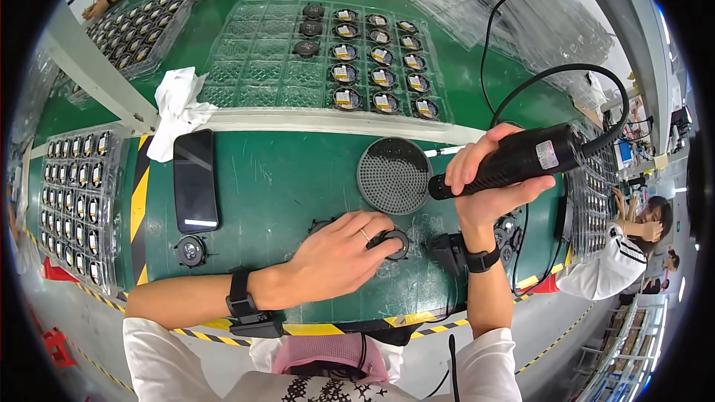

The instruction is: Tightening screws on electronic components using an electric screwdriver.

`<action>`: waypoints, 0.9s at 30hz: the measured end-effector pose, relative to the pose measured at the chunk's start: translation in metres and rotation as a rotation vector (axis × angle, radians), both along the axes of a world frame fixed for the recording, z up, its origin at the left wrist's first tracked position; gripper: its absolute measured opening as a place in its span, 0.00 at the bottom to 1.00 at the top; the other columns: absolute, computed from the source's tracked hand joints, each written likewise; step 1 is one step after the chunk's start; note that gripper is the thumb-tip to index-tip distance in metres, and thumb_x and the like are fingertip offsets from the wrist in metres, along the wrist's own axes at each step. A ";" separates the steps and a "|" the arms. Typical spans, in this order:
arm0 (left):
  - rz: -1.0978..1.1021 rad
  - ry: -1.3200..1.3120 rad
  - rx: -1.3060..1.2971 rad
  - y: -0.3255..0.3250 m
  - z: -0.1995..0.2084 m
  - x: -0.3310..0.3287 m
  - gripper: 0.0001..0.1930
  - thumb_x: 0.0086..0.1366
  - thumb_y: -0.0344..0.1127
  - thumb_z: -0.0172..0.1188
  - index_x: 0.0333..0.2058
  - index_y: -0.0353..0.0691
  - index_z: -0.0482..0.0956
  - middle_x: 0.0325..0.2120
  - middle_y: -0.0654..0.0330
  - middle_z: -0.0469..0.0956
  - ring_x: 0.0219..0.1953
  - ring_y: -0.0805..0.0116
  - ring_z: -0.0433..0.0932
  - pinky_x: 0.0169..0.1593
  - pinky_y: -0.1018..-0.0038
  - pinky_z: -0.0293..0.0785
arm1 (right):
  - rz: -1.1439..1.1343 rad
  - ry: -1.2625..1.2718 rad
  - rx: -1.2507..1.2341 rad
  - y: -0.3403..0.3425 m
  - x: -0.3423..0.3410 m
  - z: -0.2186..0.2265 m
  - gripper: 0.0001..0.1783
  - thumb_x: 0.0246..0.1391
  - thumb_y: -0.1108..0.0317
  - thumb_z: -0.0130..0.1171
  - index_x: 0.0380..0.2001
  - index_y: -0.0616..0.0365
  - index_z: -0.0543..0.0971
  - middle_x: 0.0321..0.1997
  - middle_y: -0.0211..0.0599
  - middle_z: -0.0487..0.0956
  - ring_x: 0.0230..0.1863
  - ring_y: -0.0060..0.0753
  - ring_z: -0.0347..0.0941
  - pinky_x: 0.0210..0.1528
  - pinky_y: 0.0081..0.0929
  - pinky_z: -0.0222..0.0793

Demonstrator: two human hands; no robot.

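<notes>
My right hand [482,205] is wrapped round a black corded electric screwdriver [532,158], raised above the bench. The tool lies nearly level, its front end pointing left and its cable looping up from the back. Lower and to the left, my left hand [324,262] rests on the green bench. Its fingers are closed on a small round black part [395,244], covering some of it. Another dark part [320,225] shows partly behind that hand. A round grey dish full of small holes [395,176] lies between the hands, farther back.
A dark phone [196,182], a loose round part [191,250] and a white cloth [177,108] lie at left. Clear trays of round parts stand on the back shelf [328,67] and at far left [80,205]. More parts [509,237] sit beside my right wrist. Other people work nearby.
</notes>
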State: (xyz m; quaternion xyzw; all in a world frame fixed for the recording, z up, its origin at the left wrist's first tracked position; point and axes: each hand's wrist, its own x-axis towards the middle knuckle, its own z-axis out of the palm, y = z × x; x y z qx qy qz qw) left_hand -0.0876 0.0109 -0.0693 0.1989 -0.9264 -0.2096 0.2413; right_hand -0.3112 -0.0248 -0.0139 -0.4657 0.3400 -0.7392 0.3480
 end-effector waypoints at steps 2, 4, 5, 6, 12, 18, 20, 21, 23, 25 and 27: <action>-0.003 -0.003 -0.003 0.000 0.000 0.000 0.18 0.61 0.33 0.65 0.51 0.45 0.78 0.51 0.59 0.73 0.57 0.56 0.73 0.58 0.63 0.74 | -0.006 0.007 0.002 0.000 -0.001 -0.001 0.55 0.52 0.10 0.34 0.44 0.59 0.70 0.11 0.31 0.64 0.08 0.28 0.57 0.11 0.28 0.56; -0.006 -0.003 0.001 -0.001 0.000 -0.001 0.18 0.61 0.33 0.65 0.51 0.45 0.77 0.52 0.59 0.73 0.57 0.56 0.73 0.58 0.63 0.74 | 0.014 -0.006 -0.015 -0.001 -0.003 -0.002 0.55 0.52 0.11 0.33 0.44 0.59 0.70 0.11 0.31 0.64 0.08 0.28 0.57 0.11 0.28 0.56; -0.007 -0.002 0.002 -0.001 -0.001 -0.001 0.18 0.61 0.32 0.65 0.51 0.45 0.77 0.51 0.59 0.73 0.57 0.56 0.73 0.58 0.63 0.74 | 0.024 -0.012 -0.023 -0.001 -0.003 -0.003 0.55 0.52 0.11 0.33 0.44 0.59 0.70 0.11 0.31 0.64 0.08 0.28 0.57 0.11 0.28 0.56; -0.007 0.000 0.002 -0.001 -0.001 -0.002 0.18 0.61 0.32 0.65 0.51 0.45 0.77 0.51 0.59 0.73 0.57 0.57 0.73 0.58 0.63 0.74 | 0.022 -0.010 -0.019 -0.001 -0.004 -0.003 0.55 0.52 0.11 0.33 0.44 0.59 0.70 0.11 0.31 0.64 0.08 0.28 0.57 0.11 0.28 0.56; -0.002 -0.005 -0.001 -0.001 0.001 -0.001 0.18 0.60 0.32 0.66 0.50 0.45 0.78 0.51 0.59 0.73 0.56 0.57 0.73 0.57 0.63 0.74 | -0.009 0.009 -0.002 -0.001 -0.001 -0.002 0.55 0.51 0.10 0.34 0.44 0.58 0.71 0.12 0.31 0.64 0.08 0.28 0.58 0.11 0.28 0.56; 0.017 0.022 -0.014 -0.001 -0.002 -0.001 0.16 0.60 0.32 0.67 0.48 0.46 0.79 0.49 0.60 0.73 0.55 0.57 0.74 0.55 0.64 0.76 | 0.009 -0.002 -0.009 -0.001 -0.001 -0.003 0.55 0.50 0.09 0.35 0.44 0.57 0.71 0.12 0.32 0.65 0.08 0.28 0.58 0.11 0.29 0.57; 0.022 0.027 -0.016 0.000 -0.001 -0.001 0.16 0.60 0.33 0.67 0.48 0.46 0.80 0.49 0.60 0.73 0.55 0.58 0.74 0.54 0.65 0.77 | -0.009 0.004 0.002 -0.001 -0.001 -0.002 0.55 0.49 0.09 0.35 0.44 0.57 0.71 0.11 0.32 0.65 0.08 0.29 0.58 0.11 0.29 0.57; 0.031 0.034 -0.008 0.000 0.000 -0.001 0.16 0.60 0.33 0.67 0.47 0.46 0.80 0.48 0.60 0.73 0.54 0.58 0.74 0.53 0.65 0.77 | -0.018 0.006 0.007 0.000 -0.001 -0.002 0.55 0.49 0.09 0.35 0.44 0.57 0.71 0.11 0.32 0.65 0.08 0.29 0.58 0.11 0.29 0.57; 0.050 0.049 0.009 0.001 0.001 -0.001 0.15 0.60 0.33 0.68 0.46 0.46 0.80 0.47 0.60 0.73 0.53 0.58 0.75 0.52 0.65 0.78 | -0.021 0.003 0.008 0.000 0.000 -0.001 0.55 0.49 0.09 0.36 0.44 0.57 0.71 0.11 0.32 0.65 0.08 0.29 0.58 0.11 0.29 0.57; 0.054 0.042 0.020 0.001 0.001 0.000 0.14 0.60 0.33 0.67 0.45 0.45 0.79 0.47 0.59 0.72 0.53 0.57 0.74 0.53 0.64 0.77 | -0.028 -0.002 0.008 0.001 0.001 -0.001 0.55 0.49 0.09 0.36 0.44 0.57 0.71 0.11 0.32 0.64 0.08 0.29 0.58 0.11 0.29 0.57; 0.059 0.029 0.043 0.001 0.001 0.000 0.12 0.61 0.34 0.66 0.43 0.42 0.77 0.46 0.56 0.72 0.53 0.56 0.72 0.55 0.64 0.75 | -0.023 -0.004 0.007 0.000 0.000 -0.001 0.55 0.49 0.09 0.36 0.44 0.57 0.71 0.11 0.32 0.64 0.08 0.29 0.58 0.11 0.29 0.57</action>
